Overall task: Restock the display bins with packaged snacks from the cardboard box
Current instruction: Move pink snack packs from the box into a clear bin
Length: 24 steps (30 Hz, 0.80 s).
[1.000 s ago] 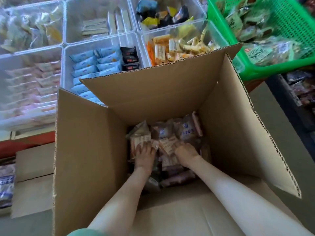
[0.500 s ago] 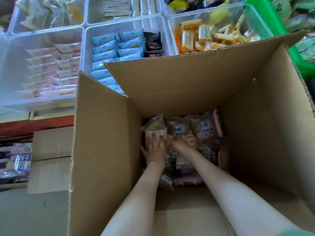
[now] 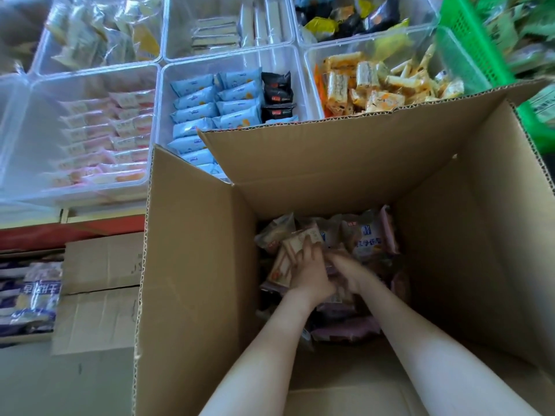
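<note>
Both my hands reach deep into the open cardboard box (image 3: 195, 265), down among the packaged snacks (image 3: 366, 238) heaped at its bottom. My left hand (image 3: 310, 273) grips a pale snack packet (image 3: 295, 247) that stands up from the pile. My right hand (image 3: 350, 273) lies close beside the left, blurred, its fingers down among the packets; whether it holds one is unclear. Clear display bins stand beyond the box: one with blue and black packets (image 3: 222, 106), one with pink packets (image 3: 102, 139), one with orange packets (image 3: 375, 85).
A green plastic basket (image 3: 471, 34) with snacks sits at the upper right. More clear bins (image 3: 228, 28) line the back. Closed cartons (image 3: 99, 289) and a blue-and-white bag (image 3: 30, 298) lie to the left of the box, below a red shelf edge (image 3: 72, 232).
My hands have drawn closer together in the box, and the left now grips a packet raised from the pile. The view has shifted, so the box sits further right.
</note>
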### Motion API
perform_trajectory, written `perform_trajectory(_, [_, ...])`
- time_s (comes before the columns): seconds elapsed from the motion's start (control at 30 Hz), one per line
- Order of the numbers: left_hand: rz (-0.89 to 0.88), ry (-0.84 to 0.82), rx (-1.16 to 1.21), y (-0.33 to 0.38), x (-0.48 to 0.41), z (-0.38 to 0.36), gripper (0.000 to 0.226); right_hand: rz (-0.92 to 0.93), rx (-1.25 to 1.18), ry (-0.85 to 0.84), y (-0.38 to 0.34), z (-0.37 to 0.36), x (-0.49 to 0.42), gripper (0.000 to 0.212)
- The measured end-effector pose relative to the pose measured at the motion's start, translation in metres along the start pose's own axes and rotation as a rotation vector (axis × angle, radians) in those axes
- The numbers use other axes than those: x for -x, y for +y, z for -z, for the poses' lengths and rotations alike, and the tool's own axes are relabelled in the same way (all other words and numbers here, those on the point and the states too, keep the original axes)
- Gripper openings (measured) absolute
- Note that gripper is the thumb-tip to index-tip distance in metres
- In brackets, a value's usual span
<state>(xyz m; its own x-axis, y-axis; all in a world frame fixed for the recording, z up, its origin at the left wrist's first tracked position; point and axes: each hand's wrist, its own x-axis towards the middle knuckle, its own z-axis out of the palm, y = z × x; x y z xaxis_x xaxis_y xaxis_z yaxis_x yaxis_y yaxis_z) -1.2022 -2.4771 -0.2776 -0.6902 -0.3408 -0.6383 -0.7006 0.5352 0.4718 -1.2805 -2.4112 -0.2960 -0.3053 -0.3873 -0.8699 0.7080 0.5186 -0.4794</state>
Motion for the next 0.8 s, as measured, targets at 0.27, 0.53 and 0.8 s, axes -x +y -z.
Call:
perform_trajectory(0.27, [-0.028, 0.120, 0.062, 0.026, -0.002, 0.013, 0.066, 0.155, -0.052, 0.100, -0.009, 0.020, 0.006, 0.026])
perform_trajectory(0.53, [-0.176, 0.191, 0.316, 0.060, 0.021, 0.034, 0.063, 0.348, -0.193, 0.136, -0.029, 0.050, 0.085, 0.033])
perform_trajectory(0.8, [-0.467, 0.215, -0.153, 0.089, 0.099, 0.096, 0.079, 0.547, -0.237, 0.158, -0.007, 0.041, 0.201, 0.032])
